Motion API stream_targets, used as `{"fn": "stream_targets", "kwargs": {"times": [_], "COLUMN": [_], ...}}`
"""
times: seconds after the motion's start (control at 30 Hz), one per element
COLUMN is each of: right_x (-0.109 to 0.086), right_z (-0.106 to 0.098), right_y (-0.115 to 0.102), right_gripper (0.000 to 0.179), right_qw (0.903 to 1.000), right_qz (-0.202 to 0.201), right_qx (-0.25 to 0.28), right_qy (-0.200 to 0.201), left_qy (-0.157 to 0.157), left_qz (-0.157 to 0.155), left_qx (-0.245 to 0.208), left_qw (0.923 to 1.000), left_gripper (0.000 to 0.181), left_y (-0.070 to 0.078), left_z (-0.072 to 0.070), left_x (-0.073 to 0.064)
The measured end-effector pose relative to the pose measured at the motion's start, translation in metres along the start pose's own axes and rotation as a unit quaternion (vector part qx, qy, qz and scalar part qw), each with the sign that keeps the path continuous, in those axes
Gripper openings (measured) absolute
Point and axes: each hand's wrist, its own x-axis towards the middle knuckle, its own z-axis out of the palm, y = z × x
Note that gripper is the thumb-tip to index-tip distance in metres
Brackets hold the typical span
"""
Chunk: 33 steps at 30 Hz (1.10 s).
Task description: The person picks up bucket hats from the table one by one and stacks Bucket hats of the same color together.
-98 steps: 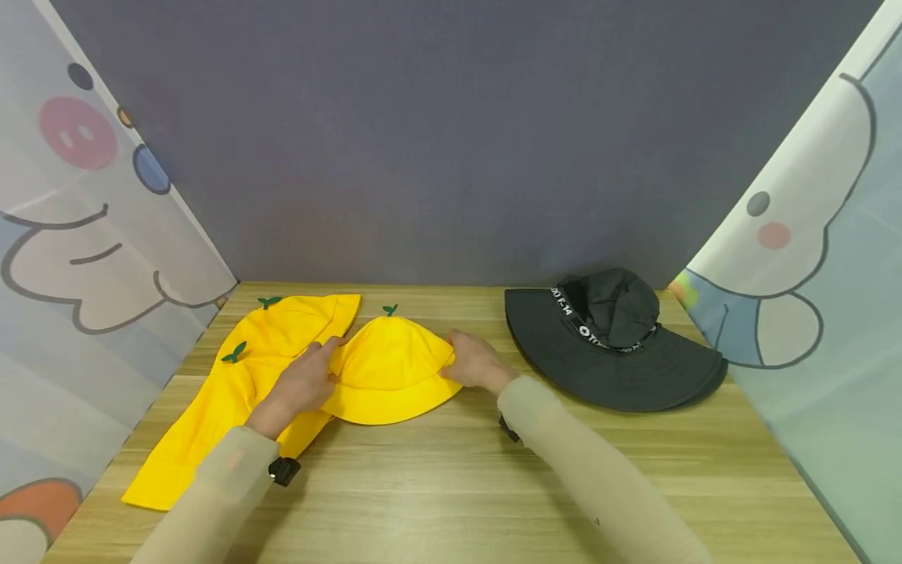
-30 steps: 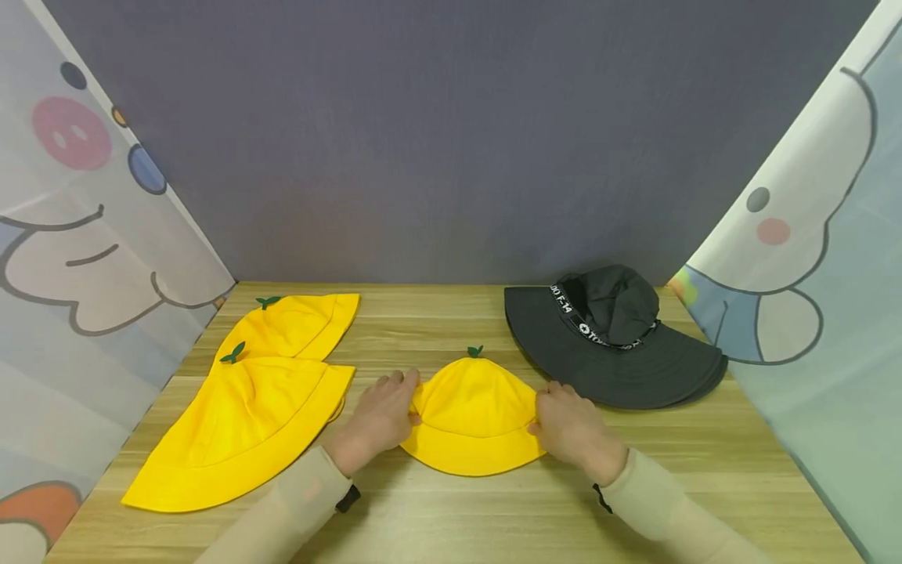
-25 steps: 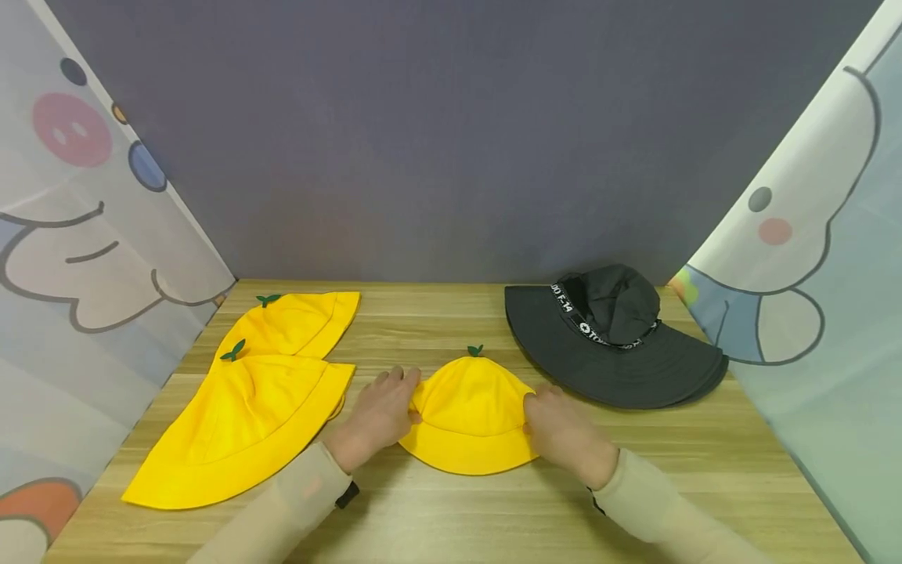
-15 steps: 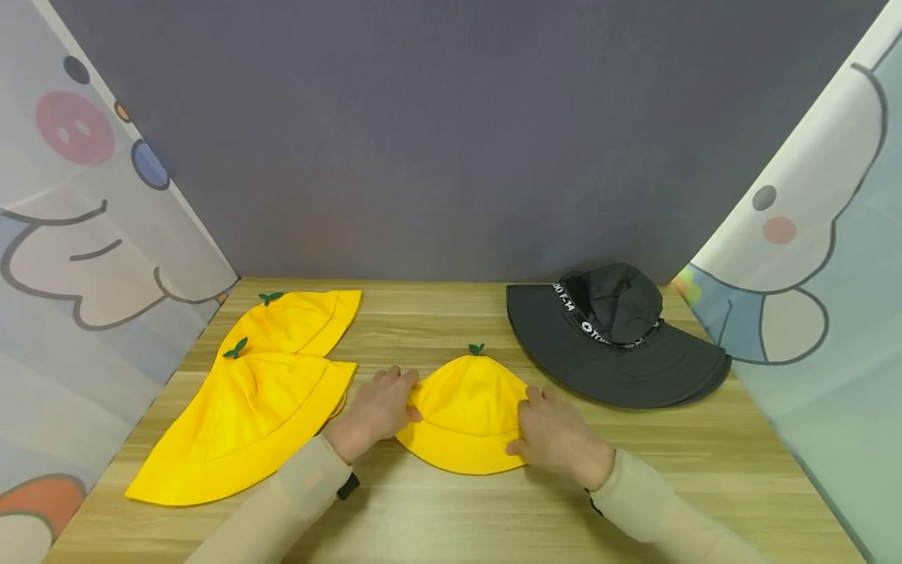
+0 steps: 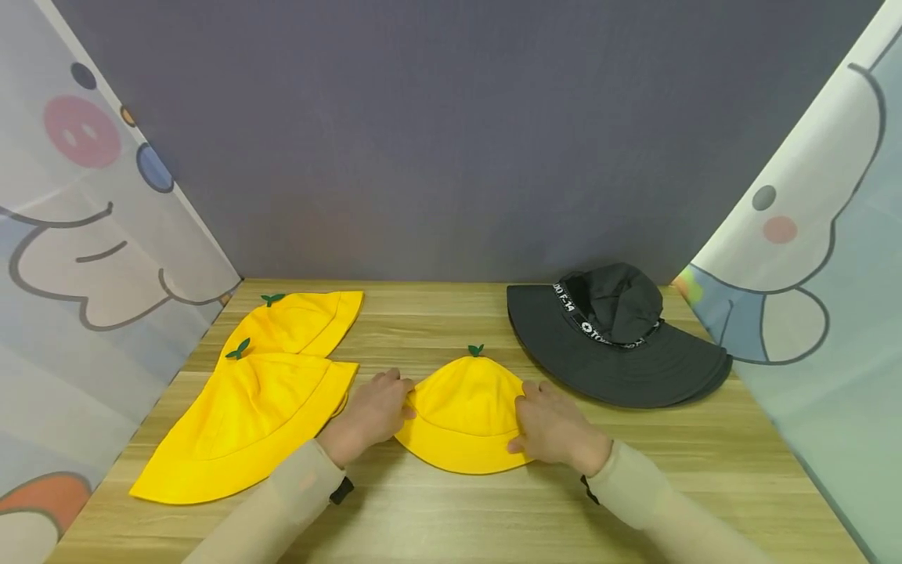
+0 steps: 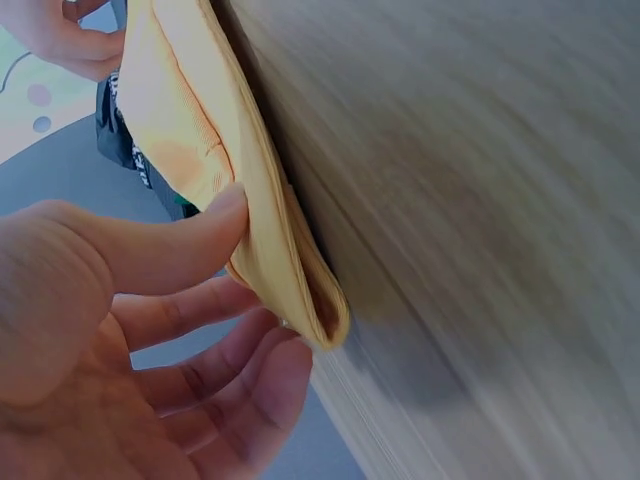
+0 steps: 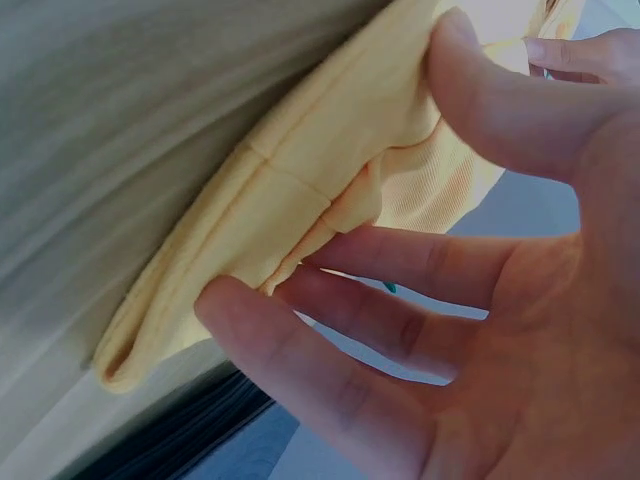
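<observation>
A small yellow bucket hat (image 5: 470,407) with a green sprout on top lies flattened on the table, its brim toward me. My left hand (image 5: 375,407) pinches its left side; in the left wrist view the thumb rests on the folded yellow brim (image 6: 262,220), with the fingers at the edge. At the hat's right side, my right hand (image 5: 553,423) holds the fabric between thumb and fingers. The right wrist view shows the thumb on the yellow cloth (image 7: 290,205) and the fingers along its seam. Parts of the hat's side edges are hidden by the hands.
Two more yellow sprout hats overlap at the left, a front one (image 5: 239,423) over a rear one (image 5: 292,321). A dark wide-brimmed hat (image 5: 620,368) with a lettered band lies at the right. A grey panel (image 5: 451,157) stands behind the wooden table (image 5: 437,517).
The hat has moved right and toward me, away from the other yellow hats, with both hands on it. Lately the right hand has shifted slightly left along its side.
</observation>
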Motion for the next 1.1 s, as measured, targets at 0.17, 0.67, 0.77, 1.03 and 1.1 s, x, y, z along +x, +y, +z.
{"fn": "stream_targets", "kwargs": {"times": [0.17, 0.67, 0.77, 1.03, 1.1], "right_x": [0.001, 0.003, 0.003, 0.005, 0.007], "right_z": [-0.001, -0.002, -0.002, -0.001, -0.001], "right_y": [0.001, -0.004, -0.004, -0.005, -0.005], "right_gripper": [0.035, 0.039, 0.041, 0.041, 0.041], "right_qw": [0.9999, 0.9997, 0.9997, 0.9995, 0.9993], "right_qz": [0.002, 0.014, 0.013, 0.009, 0.010], "right_qx": [-0.003, -0.009, -0.017, -0.024, -0.024], "right_qy": [-0.011, -0.017, -0.016, -0.019, -0.025], "left_qy": [0.002, 0.031, 0.032, 0.038, 0.043], "left_qz": [-0.002, -0.069, -0.093, -0.146, -0.157], "left_qx": [-0.027, -0.047, -0.040, -0.003, 0.010], "left_qw": [0.9996, 0.9960, 0.9944, 0.9886, 0.9867], "left_gripper": [0.026, 0.032, 0.033, 0.038, 0.038], "left_y": [-0.007, -0.074, -0.091, -0.140, -0.153], "left_z": [0.000, -0.023, -0.034, -0.057, -0.061], "left_x": [-0.004, -0.034, -0.043, -0.070, -0.080]}}
